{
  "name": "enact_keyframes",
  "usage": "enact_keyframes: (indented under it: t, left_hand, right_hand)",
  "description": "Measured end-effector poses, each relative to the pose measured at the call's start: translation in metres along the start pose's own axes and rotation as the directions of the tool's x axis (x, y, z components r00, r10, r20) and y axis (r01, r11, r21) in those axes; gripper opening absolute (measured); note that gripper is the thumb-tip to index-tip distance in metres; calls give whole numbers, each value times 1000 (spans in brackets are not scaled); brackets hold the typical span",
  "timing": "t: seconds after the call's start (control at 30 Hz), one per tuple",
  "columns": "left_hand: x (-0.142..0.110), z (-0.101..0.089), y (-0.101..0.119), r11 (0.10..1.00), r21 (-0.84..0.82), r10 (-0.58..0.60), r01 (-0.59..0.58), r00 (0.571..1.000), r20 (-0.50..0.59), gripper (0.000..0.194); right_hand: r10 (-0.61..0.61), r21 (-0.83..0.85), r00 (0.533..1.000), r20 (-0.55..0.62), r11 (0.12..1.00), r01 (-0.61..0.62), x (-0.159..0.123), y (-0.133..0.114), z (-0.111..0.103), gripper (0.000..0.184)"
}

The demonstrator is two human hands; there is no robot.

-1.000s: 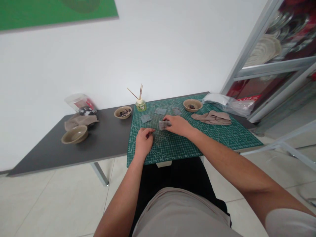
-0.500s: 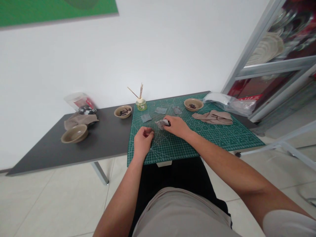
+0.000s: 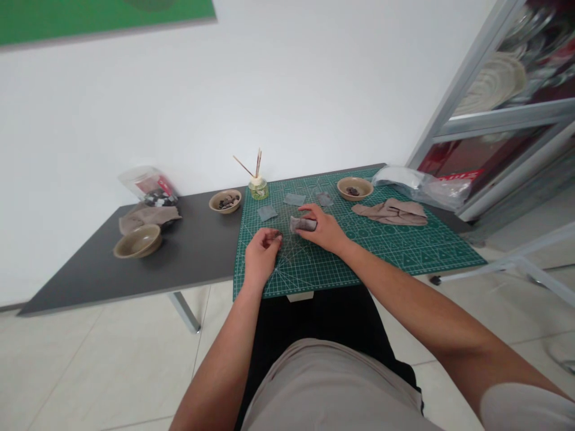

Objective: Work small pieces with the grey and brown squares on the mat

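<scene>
1. Your right hand (image 3: 324,230) is opening its upper fingers wider while gripping the rumpled grey piece (image 3: 303,224) over the green mat (image 3: 332,266); the hold is looking looser.
2. Your left hand (image 3: 263,246) is curling narrowly nearby; I can't tell whether it's pinching anything.
3. Three flat squares (image 3: 268,212) (image 3: 295,199) (image 3: 324,199) are lying beyond.
4. Three bowls (image 3: 137,246) (image 3: 226,208) (image 3: 354,196), two brown cloths (image 3: 146,218) (image 3: 394,214) and one reed diffuser (image 3: 259,189) are sitting around you.

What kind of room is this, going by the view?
Probably a craft or hobby workspace, possibly in a studio or shop: a green gridded cutting mat on a grey table, small bowls of stones or similar pieces, and a framed glass cabinet alongside.
</scene>
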State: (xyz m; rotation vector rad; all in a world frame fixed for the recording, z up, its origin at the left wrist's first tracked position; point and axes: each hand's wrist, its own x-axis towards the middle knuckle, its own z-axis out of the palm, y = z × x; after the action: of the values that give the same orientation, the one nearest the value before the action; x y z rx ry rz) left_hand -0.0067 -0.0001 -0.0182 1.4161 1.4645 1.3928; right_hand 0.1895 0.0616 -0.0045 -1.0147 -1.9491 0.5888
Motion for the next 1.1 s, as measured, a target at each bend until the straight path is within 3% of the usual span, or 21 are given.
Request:
enact_keyframes:
  t: [0.17,0.3,0.4,0.6,0.73,1.0,1.1]
  left_hand:
    - [0,0,-1,999,23,25,-25,1000,-3,18]
    - [0,-1,1,997,59,45,-44,999,-15,16]
    - [0,-1,0,999,29,37,-37,999,-18,18]
    - [-1,-1,3,1000,-17,15,-15,1000,-12,16]
    - [-1,-2,5,998,-59,7,-8,1000,-4,22]
    - [-2,-1,6,994,-100,34,-31,999,29,17]
    - [-2,-1,7,996,-71,53,-51,998,30,13]
  right_hand:
    - [-39,-24,997,-73,999,38,-2,3,2,23]
    - [-67,-85,997,-34,994,64,-1,5,2,12]
    - [-52,-76,996,-67,996,47,-1,5,3,11]
    - [-55,-87,996,65,994,61,0,1,6,11]
    - [-24,-98,1000,-19,995,22,-6,-7,8,13]
    - [-84,-32,997,-2,996,83,-13,-19,21,19]
    - [-162,-35,987,10,986,162,-13,-18,25,22]
